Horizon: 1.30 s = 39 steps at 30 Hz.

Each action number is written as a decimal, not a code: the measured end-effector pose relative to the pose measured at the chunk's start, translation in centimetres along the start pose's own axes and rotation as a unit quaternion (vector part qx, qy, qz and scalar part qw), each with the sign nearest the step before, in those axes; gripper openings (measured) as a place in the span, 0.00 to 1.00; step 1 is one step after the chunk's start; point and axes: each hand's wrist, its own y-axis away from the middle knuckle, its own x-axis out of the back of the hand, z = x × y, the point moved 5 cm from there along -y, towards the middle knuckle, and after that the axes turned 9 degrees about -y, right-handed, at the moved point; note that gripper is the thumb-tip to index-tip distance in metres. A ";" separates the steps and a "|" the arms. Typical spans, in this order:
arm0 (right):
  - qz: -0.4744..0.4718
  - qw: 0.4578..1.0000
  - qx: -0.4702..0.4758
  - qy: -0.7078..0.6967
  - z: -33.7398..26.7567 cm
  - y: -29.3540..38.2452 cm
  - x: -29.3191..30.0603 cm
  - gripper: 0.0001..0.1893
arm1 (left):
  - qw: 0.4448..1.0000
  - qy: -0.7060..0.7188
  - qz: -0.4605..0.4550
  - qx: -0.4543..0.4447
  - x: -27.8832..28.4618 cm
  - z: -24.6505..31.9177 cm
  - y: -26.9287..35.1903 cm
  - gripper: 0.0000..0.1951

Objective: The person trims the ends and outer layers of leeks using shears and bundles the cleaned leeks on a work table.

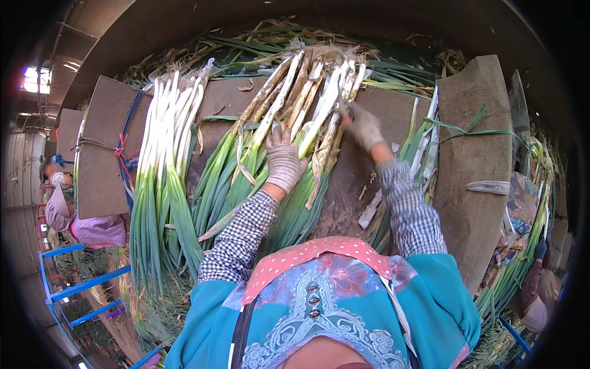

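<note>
My left hand, in a striped glove, lies palm down across a loose bunch of long green onions, its fingers spread over the stalks. Several of these onions have brown, soiled outer skins and roots pointing away from me. My right hand, also gloved, is closed around a small knife; its thin grey blade lies against the white shanks at the right of the bunch, and most of its handle is hidden. A bundle of clean white-shanked green onions lies to the left.
Brown boards tied with cord and a second upright board flank the work surface. Leaf trimmings heap along the far edge. Peeled skin scraps lie at right. Other people work on both sides, near blue metal frames.
</note>
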 end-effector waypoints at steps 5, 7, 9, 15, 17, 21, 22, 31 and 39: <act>-0.044 0.988 0.088 -0.117 -2.7 16.3 -5.2 0.38 | 0.996 0.054 0.062 0.017 0.9 -1.5 -0.2 0.23; -0.123 0.988 0.052 -0.076 -2.5 18.6 -8.0 0.40 | 0.996 0.052 0.074 0.014 2.2 -1.6 0.0 0.26; -0.063 0.989 0.097 -0.097 -2.1 18.8 -8.2 0.40 | 0.998 0.055 0.021 0.020 3.8 -1.9 0.5 0.25; 0.118 0.981 0.077 -0.130 1.4 14.4 -2.8 0.31 | 0.973 0.173 -0.039 0.146 8.4 -8.7 1.8 0.23; 0.052 0.988 0.072 -0.126 2.0 15.8 -4.1 0.36 | 0.960 0.236 -0.008 0.150 10.3 -11.7 0.4 0.22; -0.125 0.990 0.050 -0.043 1.3 22.5 -7.2 0.46 | 0.802 0.559 -0.105 0.184 7.6 -8.7 3.0 0.18; -0.135 0.988 0.054 -0.044 1.2 23.5 -7.6 0.46 | 0.763 0.623 -0.114 0.128 6.3 -7.6 3.9 0.17; -0.110 0.991 0.077 0.008 1.4 22.2 -9.5 0.45 | 0.608 0.751 -0.171 0.191 -0.1 -0.7 5.3 0.12; -0.011 0.999 0.011 0.034 1.6 8.5 -4.5 0.37 | 0.711 0.671 -0.100 0.185 -3.1 0.3 4.2 0.22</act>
